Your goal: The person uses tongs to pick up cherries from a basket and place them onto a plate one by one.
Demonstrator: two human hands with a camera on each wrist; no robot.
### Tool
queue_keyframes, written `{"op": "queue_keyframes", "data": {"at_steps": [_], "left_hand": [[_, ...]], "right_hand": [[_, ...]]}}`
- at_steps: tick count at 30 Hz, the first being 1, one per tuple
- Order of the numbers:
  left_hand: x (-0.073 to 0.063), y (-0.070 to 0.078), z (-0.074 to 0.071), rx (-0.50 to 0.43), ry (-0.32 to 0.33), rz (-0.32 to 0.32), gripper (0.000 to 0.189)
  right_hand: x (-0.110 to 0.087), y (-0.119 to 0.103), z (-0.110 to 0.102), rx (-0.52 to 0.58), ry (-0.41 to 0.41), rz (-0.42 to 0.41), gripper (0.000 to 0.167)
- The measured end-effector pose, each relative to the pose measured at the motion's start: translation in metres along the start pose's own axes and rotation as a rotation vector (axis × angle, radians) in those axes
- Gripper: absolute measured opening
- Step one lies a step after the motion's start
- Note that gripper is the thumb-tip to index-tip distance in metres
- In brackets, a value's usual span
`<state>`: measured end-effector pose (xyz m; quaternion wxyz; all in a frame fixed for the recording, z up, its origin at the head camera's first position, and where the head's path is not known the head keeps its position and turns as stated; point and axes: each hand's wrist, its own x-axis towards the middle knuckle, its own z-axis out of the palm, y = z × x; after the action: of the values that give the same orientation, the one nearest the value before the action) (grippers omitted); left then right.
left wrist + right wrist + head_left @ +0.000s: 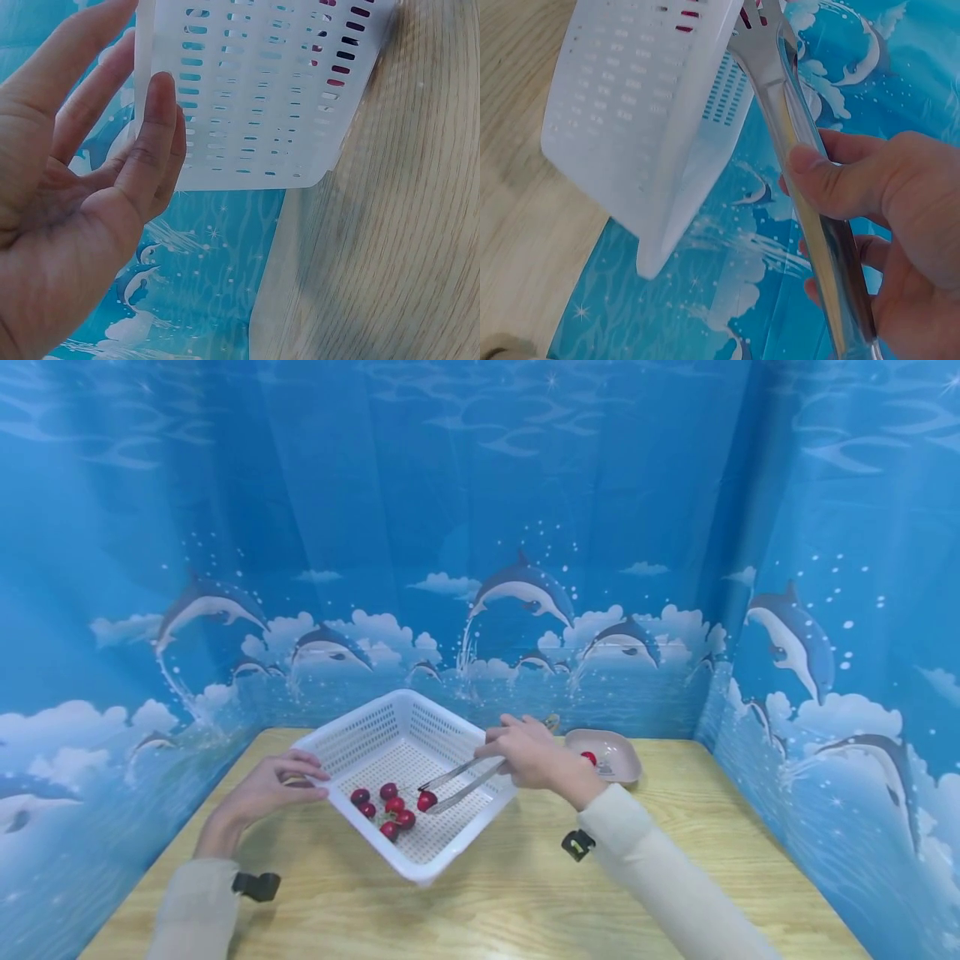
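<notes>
A white perforated plastic basket (367, 739) stands tilted over the table, its left rim held between the thumb and fingers of my left hand (266, 789). In the left wrist view, fingers (154, 142) of that hand lie along the basket's wall (240, 142). Several dark red cherries (395, 806) are gathered in the basket's near left part. My right hand (528, 752) grips metal tongs (821, 240) that reach over the right rim. Between the tong tips, inside the basket, is one cherry (426, 801).
Behind my right hand sits a pinkish shallow bowl (622, 756) with a red cherry (589, 758) in it. A wood-grain table (510, 893) lies underneath, with blue dolphin-print curtains (465, 527) along its back and sides.
</notes>
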<state>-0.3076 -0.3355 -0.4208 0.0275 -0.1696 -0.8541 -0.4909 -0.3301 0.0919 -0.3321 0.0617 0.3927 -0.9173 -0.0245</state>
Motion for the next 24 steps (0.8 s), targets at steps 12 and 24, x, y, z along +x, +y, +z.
{"op": "queue_keyframes", "data": {"at_steps": [12, 24], "left_hand": [[0.000, 0.000, 0.000, -0.001, -0.007, -0.006, 0.030], [0.000, -0.006, 0.000, -0.050, -0.009, 0.059, 0.028]], "right_hand": [[-0.019, 0.026, -0.006, -0.043, 0.068, 0.017, 0.047], [-0.047, 0.051, -0.008, -0.002, 0.139, 0.104, 0.046]]}}
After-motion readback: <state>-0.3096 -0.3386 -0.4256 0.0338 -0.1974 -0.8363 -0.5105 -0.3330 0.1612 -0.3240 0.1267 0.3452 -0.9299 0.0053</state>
